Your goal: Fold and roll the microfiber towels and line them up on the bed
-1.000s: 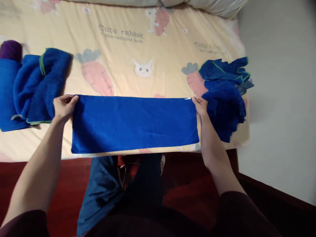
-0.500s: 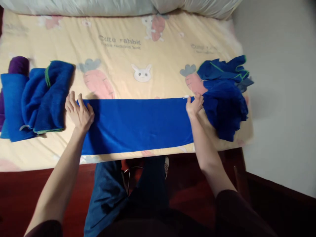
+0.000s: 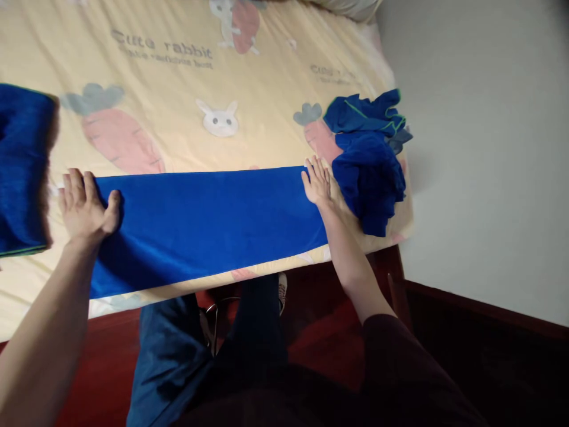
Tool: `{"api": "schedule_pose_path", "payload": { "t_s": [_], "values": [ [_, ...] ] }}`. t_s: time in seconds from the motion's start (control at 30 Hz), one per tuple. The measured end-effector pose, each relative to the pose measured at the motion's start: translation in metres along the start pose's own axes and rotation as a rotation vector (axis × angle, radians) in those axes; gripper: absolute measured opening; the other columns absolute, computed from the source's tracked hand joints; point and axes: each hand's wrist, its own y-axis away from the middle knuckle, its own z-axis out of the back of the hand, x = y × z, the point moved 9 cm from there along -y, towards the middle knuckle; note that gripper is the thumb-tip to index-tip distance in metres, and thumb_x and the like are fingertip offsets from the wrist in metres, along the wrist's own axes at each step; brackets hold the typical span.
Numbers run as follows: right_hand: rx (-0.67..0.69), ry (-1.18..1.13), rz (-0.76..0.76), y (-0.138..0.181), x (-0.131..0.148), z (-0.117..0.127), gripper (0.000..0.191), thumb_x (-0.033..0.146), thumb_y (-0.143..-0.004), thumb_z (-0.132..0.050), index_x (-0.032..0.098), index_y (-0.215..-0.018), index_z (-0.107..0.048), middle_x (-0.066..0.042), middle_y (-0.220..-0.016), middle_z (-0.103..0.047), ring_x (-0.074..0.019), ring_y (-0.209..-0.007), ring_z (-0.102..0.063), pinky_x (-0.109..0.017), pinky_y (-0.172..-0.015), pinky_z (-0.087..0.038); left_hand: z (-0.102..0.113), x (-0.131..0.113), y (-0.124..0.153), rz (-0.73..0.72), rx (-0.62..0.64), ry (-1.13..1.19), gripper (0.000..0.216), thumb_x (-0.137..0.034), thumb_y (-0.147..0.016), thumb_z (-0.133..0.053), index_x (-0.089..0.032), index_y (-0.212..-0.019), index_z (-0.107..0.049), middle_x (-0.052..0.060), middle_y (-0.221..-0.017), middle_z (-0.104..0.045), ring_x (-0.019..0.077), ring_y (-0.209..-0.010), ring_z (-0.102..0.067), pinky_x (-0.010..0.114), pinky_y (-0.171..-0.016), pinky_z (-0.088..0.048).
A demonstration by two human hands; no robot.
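Observation:
A blue towel [image 3: 213, 219] lies flat as a long strip along the near edge of the bed. My left hand [image 3: 86, 207] rests palm down at its left end, thumb apart from the fingers. At the far right corner of the strip, my right hand [image 3: 319, 182] lies flat with its fingers stretched out. Just right of that hand sits a crumpled heap of blue cloths [image 3: 367, 172], some with green edging. To the left of my left hand is a blue cloth with a green edge [image 3: 24, 172], cut off by the frame.
The bed carries a yellow sheet [image 3: 169, 112] printed with rabbits and carrots. A pale bolster or quilt [image 3: 355, 7] shows at the top. A white wall [image 3: 471, 148] stands at the right. My legs [image 3: 173, 350] are below the bed's near edge, over a dark red floor.
My view has turned to the right and closer. My right hand has gone from bent fingers at the towel's corner to lying flat with fingers extended. My left hand stays at the left end.

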Motion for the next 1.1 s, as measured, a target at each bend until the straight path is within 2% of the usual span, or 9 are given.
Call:
{"api": "schedule_pose_path", "payload": {
  "t_s": [0.1,0.2,0.37,0.43,0.53,0.7,0.83,0.93,1.1],
  "values": [
    [0.044,0.034,-0.058,-0.016,-0.012,0.007,0.062,0.044,-0.108,-0.024,0.015,-0.163,-0.025,-0.008,-0.172,-0.018,-0.0246,-0.16,-0.011,-0.054,-0.13,-0.01,0.002,0.0,-0.003,-0.009,0.008,0.013,0.083,-0.058,-0.101,-0.033,-0.001,-0.16,-0.021,0.024,-0.169,-0.014,0.0349,-0.159,-0.009,0.057,-0.127,-0.008],
    [0.037,0.081,-0.061,-0.002,0.016,0.016,0.067,0.044,-0.108,-0.021,0.007,-0.164,-0.017,-0.015,-0.172,-0.015,-0.0296,-0.16,-0.007,-0.06,-0.129,-0.008,0.006,-0.015,0.011,-0.035,0.014,0.061,0.084,-0.054,-0.104,-0.034,0.007,-0.158,-0.015,0.029,-0.169,-0.006,0.0391,-0.158,0.0,0.064,-0.124,0.001],
    [0.029,0.028,0.24,0.097,0.119,0.005,0.066,0.046,-0.108,-0.025,0.016,-0.166,-0.014,-0.009,-0.172,-0.014,-0.0281,-0.161,-0.004,-0.058,-0.13,-0.007,0.008,-0.06,0.088,-0.157,0.036,0.105,0.075,-0.05,-0.105,-0.036,-0.001,-0.16,-0.021,0.022,-0.171,-0.007,0.034,-0.159,0.001,0.059,-0.126,0.002],
    [0.088,0.0,0.297,0.131,0.133,-0.009,0.065,0.047,-0.108,-0.029,0.019,-0.166,-0.017,-0.005,-0.172,-0.015,-0.0247,-0.16,-0.008,-0.053,-0.131,-0.008,0.009,-0.056,0.116,-0.125,0.023,0.087,0.07,-0.05,-0.105,-0.036,-0.007,-0.161,-0.027,0.019,-0.171,-0.014,0.0324,-0.159,-0.006,0.056,-0.127,-0.003],
    [0.068,-0.012,0.177,0.142,0.1,-0.012,0.065,0.049,-0.108,-0.028,0.02,-0.165,-0.018,-0.005,-0.173,-0.013,-0.0225,-0.16,-0.009,-0.05,-0.131,-0.008,0.016,-0.035,0.135,-0.082,-0.025,0.051,0.07,-0.052,-0.104,-0.037,-0.01,-0.16,-0.03,0.018,-0.17,-0.018,0.0325,-0.158,-0.012,0.054,-0.127,-0.007],
    [0.034,-0.016,-0.084,0.109,0.01,0.002,0.066,0.048,-0.108,-0.023,0.016,-0.165,-0.017,-0.007,-0.173,-0.011,-0.022,-0.16,-0.008,-0.05,-0.131,-0.005,0.023,-0.007,0.13,-0.078,-0.048,0.017,0.071,-0.051,-0.105,-0.034,-0.005,-0.159,-0.03,0.021,-0.168,-0.022,0.0319,-0.157,-0.016,0.054,-0.126,-0.011],
    [-0.014,-0.107,-0.161,0.118,-0.013,0.019,0.066,0.05,-0.108,-0.014,0.017,-0.164,-0.023,-0.007,-0.172,-0.016,-0.0217,-0.16,-0.01,-0.05,-0.13,-0.011,0.026,-0.001,0.146,-0.049,-0.047,-0.009,0.068,-0.047,-0.107,-0.029,-0.003,-0.158,-0.03,0.022,-0.168,-0.021,0.0331,-0.157,-0.015,0.057,-0.126,-0.011],
    [-0.176,-0.116,-0.221,0.167,-0.017,0.033,0.067,0.049,-0.107,-0.009,0.017,-0.165,-0.02,-0.008,-0.172,-0.015,-0.0219,-0.16,-0.008,-0.051,-0.13,-0.011,0.03,0.0,0.187,-0.046,-0.032,-0.055,0.066,-0.043,-0.107,-0.027,-0.002,-0.159,-0.028,0.023,-0.168,-0.02,0.0339,-0.158,-0.014,0.057,-0.126,-0.012],
    [-0.036,-0.007,-0.224,0.248,-0.025,0.011,0.066,0.046,-0.105,-0.022,0.014,-0.163,-0.025,-0.009,-0.171,-0.02,-0.0217,-0.16,-0.013,-0.05,-0.13,-0.006,0.034,0.014,0.294,-0.011,0.015,-0.092,0.072,-0.043,-0.103,-0.032,0.0,-0.16,-0.023,0.025,-0.168,-0.021,0.0379,-0.157,-0.016,0.061,-0.124,-0.02]
  ]
}}
